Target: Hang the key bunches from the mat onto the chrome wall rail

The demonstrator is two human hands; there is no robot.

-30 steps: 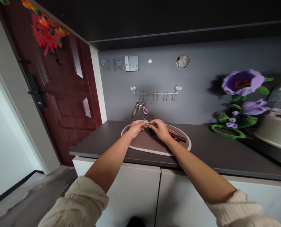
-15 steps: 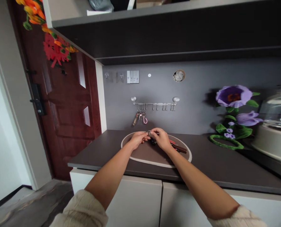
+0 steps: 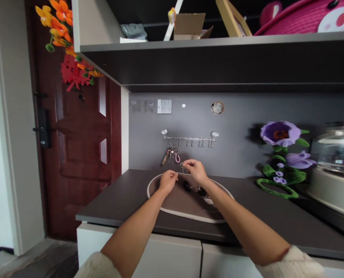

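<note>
My right hand pinches a metal key ring with a key dangling from it, above the back edge of the brown oval mat. To its left and a bit lower, my left hand is closed over the mat, its fingers curled inward. Whatever is between those fingers, if anything, is hidden. Dark sunglasses lie on the mat below my right hand. On the wall behind, keys with a pink carabiner and a patterned fob hang from the left part of a clear hook rail.
Purple plush flowers stand on the dark counter at right, beside a white appliance with a clear dome. A low shelf overhangs the counter. A dark red door is at left.
My hands have moved apart, the right one raised with the key ring toward the rail. The sunglasses show more now. The view has tilted upward.
</note>
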